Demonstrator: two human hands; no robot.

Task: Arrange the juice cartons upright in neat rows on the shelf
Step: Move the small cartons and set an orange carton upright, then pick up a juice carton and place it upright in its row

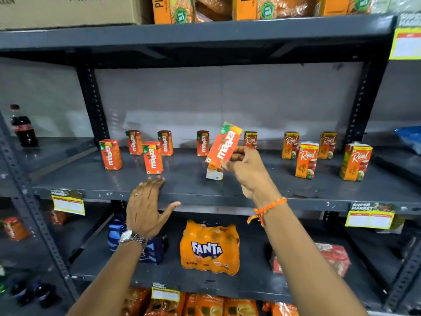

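Right hand [247,169] holds a tilted orange Maaza juice carton [224,144] above the dark metal shelf [182,190], left hand [148,206] spread empty; next, stand it upright

Six Maaza cartons [152,157] are on or over the middle shelf [182,190]: five standing, one lifted. Five Real cartons [306,160] stand at the right. One cola bottle [22,126] stands far left. One Fanta multipack [209,247] sits on the shelf below. Two hands [145,206] show.
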